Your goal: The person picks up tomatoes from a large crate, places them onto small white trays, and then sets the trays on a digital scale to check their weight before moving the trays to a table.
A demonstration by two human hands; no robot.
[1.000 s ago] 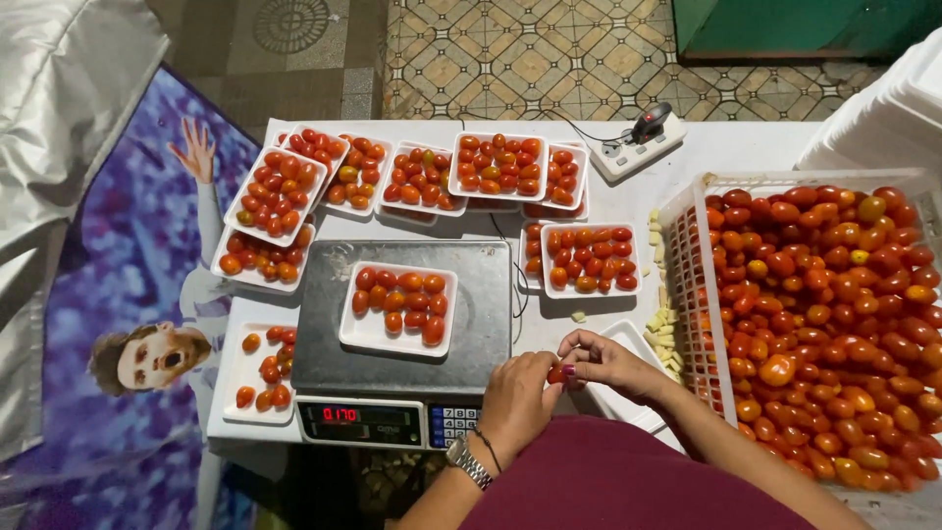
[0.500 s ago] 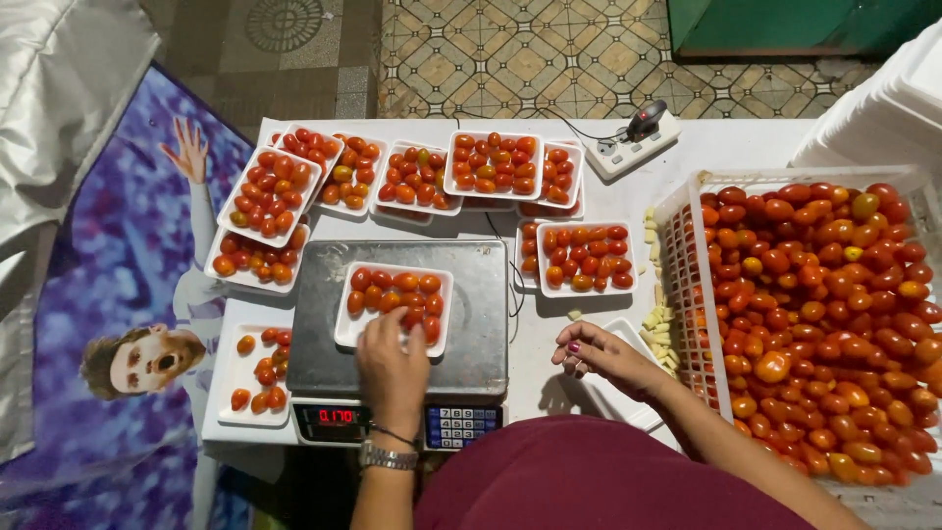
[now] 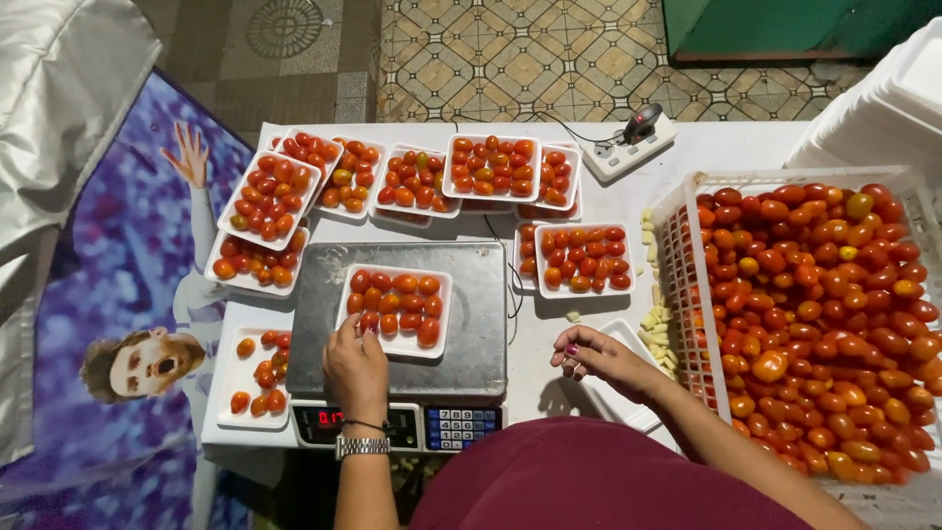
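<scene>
Far left: purple printed sheet [image 3: 128, 324] on the floor, picturing a figure with one arm raised. On the white table [image 3: 746, 147], a half-filled white tray [image 3: 257, 378] at the near left corner, holding only a few red and orange tomatoes. Behind it, full trays [image 3: 412, 182] fanned out in an overlapping row along the back. Centre: grey scale [image 3: 402, 339] with a red lit display at its front edge. On the scale plate, a white tray of tomatoes [image 3: 395, 309]. Left hand [image 3: 355, 365], wristwatch on the wrist, resting on the scale at that tray's near left corner, fingertips touching the rim and the nearest tomatoes; fingers loosely curled, clamped on nothing visible. Just right of the scale, one more full tray [image 3: 584, 260]. Right hand [image 3: 599, 355] lying on the table beside an empty tray [image 3: 620, 383], fingers bent inward; impossible to tell whether anything sits inside them. Back right, white power strip [image 3: 628, 147] with a dark plug. Far right: big white crate [image 3: 819, 324] heaped with tomatoes.
</scene>
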